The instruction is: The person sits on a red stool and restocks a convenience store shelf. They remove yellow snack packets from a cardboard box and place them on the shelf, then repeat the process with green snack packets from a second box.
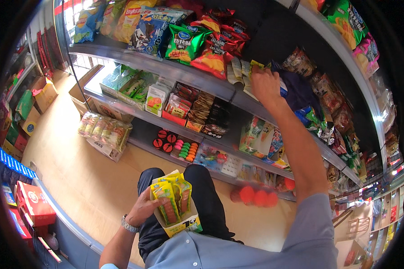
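Observation:
My left hand (145,207) holds an open carton (185,228) above my lap, its thumb over the front packets. Yellow snack packets (168,201) with clear windows stand in the carton, brown food showing through them. Stretched out to the upper shelf, my right hand (266,83) has its fingers bent over a yellow packet (257,64), whose edge juts past the fingertips. Silvery flat packets (237,69) lie in rows just left of that hand. A dark purple cloth or bag (294,89) lies to its right.
Red and green chip bags (185,43) crowd the upper shelf (148,62) on the left. Boxed snacks (175,104) line the shelf below. Packaged food (104,129) sits on a carton on the floor (70,175). Behind my left arm is a red box (37,203).

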`<state>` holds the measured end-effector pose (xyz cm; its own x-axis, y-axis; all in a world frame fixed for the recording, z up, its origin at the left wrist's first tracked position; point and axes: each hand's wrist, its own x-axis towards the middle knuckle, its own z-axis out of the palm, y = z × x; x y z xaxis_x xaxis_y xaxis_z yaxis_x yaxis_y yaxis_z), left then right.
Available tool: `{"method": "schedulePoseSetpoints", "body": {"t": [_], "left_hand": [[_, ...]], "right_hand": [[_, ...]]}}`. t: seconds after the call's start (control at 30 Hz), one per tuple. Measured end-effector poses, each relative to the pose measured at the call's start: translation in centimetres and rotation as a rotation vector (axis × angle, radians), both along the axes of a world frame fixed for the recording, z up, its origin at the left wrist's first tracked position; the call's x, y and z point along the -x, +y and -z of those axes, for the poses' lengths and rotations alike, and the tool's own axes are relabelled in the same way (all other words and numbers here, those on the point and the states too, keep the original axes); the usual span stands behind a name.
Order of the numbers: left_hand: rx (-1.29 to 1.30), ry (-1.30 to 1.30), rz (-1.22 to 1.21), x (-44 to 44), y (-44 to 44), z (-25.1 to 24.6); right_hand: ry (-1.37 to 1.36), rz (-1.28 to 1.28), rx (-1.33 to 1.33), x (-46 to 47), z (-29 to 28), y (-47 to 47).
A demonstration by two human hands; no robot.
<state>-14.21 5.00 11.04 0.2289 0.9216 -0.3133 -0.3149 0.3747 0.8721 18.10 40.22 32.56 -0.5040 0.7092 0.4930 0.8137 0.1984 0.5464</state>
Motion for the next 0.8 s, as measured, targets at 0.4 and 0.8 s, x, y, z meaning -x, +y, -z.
{"method": "schedulePoseSetpoints", "body": {"t": [0.4,0.8], "left_hand": [[-0.020,0.044,-0.021,0.6,-0.4,1.4],[-0.043,0.124,-0.045,0.1,-0.5,0.1]], "right_hand": [[0.622,-0.281,-0.339,-4.1,-10.9,-10.8],[1.675,-0.280,1.089,1.6,7.3,-25.5]]}}
